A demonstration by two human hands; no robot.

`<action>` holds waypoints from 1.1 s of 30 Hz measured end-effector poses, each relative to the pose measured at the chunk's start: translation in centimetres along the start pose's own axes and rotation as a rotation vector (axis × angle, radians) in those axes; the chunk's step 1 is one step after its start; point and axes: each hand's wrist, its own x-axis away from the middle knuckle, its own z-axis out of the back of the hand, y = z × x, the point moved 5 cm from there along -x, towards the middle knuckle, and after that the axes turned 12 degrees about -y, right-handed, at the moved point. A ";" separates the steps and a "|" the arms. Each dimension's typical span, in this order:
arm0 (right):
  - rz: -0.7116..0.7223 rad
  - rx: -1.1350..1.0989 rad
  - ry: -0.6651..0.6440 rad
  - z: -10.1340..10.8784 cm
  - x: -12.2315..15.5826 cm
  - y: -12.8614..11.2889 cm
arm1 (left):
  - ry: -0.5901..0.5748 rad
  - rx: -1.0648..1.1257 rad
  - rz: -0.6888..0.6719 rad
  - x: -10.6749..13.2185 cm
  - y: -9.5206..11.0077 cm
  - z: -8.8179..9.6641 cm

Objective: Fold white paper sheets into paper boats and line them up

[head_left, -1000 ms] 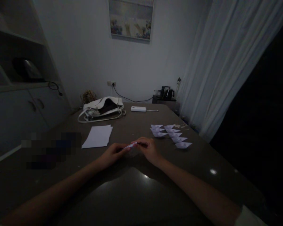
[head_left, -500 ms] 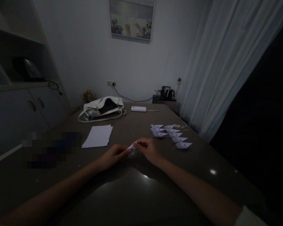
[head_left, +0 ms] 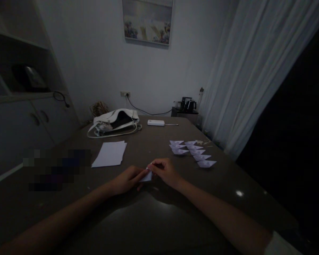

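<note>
My left hand [head_left: 126, 180] and my right hand [head_left: 165, 171] meet above the dark table [head_left: 154, 219], both pinching a small folded piece of white paper [head_left: 146, 176] that hangs between the fingertips. Several finished folded paper boats [head_left: 192, 152] lie in two rows to the right, a little beyond my right hand. A stack of plain white sheets [head_left: 110, 154] lies flat beyond my left hand.
A white handbag [head_left: 114, 122] and a white power bank [head_left: 156, 123] with a cable sit at the table's far end. A kettle [head_left: 188, 104] stands on a side stand by the curtain [head_left: 250, 71]. Cabinets [head_left: 21, 117] line the left wall.
The paper went from a flat strip held level to a smaller folded shape hanging down. Both hands drew slightly toward me.
</note>
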 end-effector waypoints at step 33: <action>-0.027 -0.077 0.365 3.9 -0.4 1.4 | -0.107 0.110 0.016 -0.3 -1.2 -0.2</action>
